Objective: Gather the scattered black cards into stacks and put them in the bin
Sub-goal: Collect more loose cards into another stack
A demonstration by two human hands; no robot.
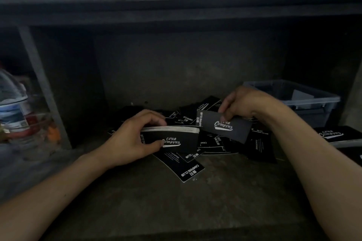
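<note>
One translucent, straight-walled plastic bin (311, 102). Left of it, loose matte black rectangular cards (215, 143) on rough concrete. Farther left, thick white-edged stack (176, 137) clasped in left hand (133, 139); nearer the bin, single card (225, 126) pinched by right hand (244, 103).

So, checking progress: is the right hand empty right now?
No, the right hand pinches one black Camping Club card, held beside the stack that the left hand grips.

Bare forearms, left (58, 188) and right (313, 152), uncovered down to the wrists; left hand (135, 139) and right hand (242, 103) bare too, thumbnails short and plain.
</note>
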